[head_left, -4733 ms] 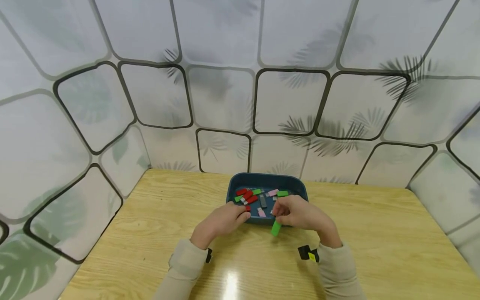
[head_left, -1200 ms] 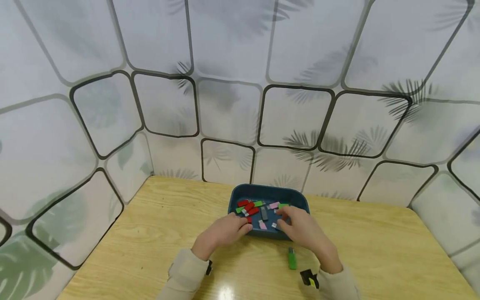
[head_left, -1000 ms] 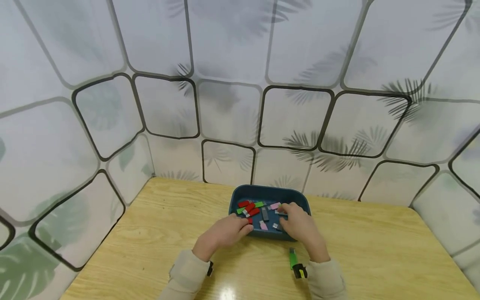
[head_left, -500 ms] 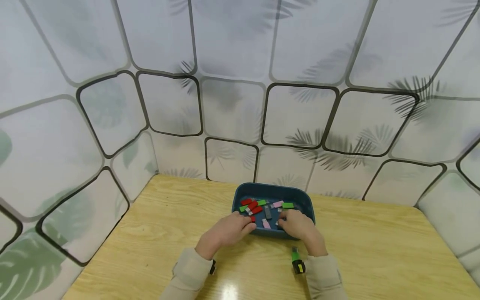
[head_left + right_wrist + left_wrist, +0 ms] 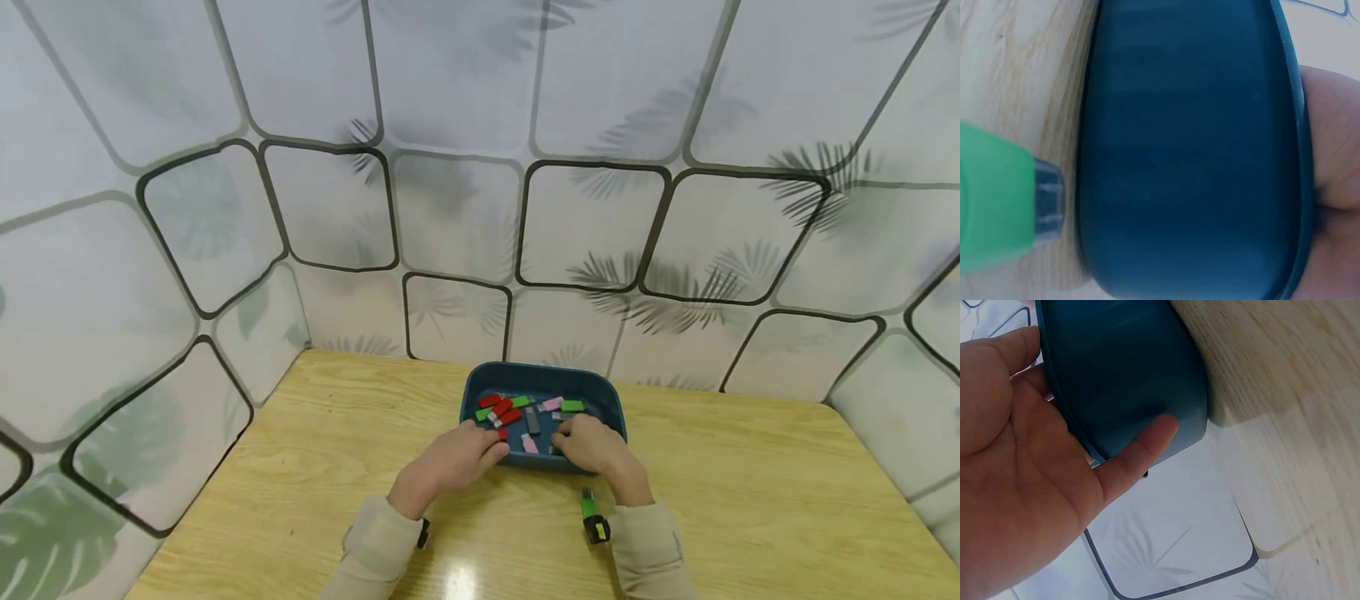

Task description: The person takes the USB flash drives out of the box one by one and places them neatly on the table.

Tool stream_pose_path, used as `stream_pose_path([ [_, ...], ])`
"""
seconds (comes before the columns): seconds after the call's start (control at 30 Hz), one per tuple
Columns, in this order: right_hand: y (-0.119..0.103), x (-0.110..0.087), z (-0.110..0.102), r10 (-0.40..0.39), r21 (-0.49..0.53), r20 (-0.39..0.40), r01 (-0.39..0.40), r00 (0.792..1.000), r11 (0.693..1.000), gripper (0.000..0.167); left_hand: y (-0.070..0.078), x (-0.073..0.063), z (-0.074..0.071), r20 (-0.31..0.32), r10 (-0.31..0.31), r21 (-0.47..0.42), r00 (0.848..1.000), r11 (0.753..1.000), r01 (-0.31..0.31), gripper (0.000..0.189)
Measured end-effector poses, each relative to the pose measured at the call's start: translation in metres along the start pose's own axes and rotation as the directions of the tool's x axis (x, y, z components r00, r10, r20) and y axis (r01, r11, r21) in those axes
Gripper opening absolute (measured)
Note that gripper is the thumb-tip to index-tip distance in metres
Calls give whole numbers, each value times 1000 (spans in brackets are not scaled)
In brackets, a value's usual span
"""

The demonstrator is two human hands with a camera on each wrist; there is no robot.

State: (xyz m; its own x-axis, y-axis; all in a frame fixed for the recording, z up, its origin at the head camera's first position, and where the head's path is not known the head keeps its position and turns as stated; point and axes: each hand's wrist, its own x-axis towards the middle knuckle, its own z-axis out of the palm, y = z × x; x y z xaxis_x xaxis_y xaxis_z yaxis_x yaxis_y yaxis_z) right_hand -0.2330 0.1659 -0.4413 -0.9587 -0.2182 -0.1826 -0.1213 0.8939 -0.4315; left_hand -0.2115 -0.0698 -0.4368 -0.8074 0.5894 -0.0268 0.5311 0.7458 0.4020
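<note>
At the left, the person's left hand (image 5: 453,460) grips the near left part of a dark-blue, round-cornered, plastic-looking tray (image 5: 525,376) on a pale wood-grain table (image 5: 360,408); in the left wrist view, fingers hook over the rim and one lies along the outer wall, probably to keep the tray from sliding. A small red stick (image 5: 502,435) lies beside those fingertips. Next comes a loose heap of flat red and green USB sticks (image 5: 510,417), crossing at various angles. Mid-tray, a pink USB stick (image 5: 530,446) aims its metal plug away from the person and slightly left; behind it, a dark-grey stick (image 5: 532,422) lies nearly fore-and-aft. Farther right, a second pink stick (image 5: 553,403) points its plug left, beside a bright-green stick (image 5: 572,407) lying crosswise. The right hand (image 5: 596,446) reaches in over the near wall, fingers bent; whether it pinches anything I cannot tell. Below it, on the table, a lone green USB stick (image 5: 588,506) lies fore-and-aft, plug toward the tray, near but apart, a spot seemingly chosen to keep it separate.
</note>
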Motion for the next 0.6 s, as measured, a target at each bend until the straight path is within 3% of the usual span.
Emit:
stream_pose_path([
  [0.27,1,-1,0,-7,10,8,7,1000,1000,44,1,-1,0,4,-1,-2,1000,1000,1,35],
  [0.6,5,-4,-3,-79,123,20,76,997,990,54,0,0,2,-11,7,13,1000,1000,-7,34],
])
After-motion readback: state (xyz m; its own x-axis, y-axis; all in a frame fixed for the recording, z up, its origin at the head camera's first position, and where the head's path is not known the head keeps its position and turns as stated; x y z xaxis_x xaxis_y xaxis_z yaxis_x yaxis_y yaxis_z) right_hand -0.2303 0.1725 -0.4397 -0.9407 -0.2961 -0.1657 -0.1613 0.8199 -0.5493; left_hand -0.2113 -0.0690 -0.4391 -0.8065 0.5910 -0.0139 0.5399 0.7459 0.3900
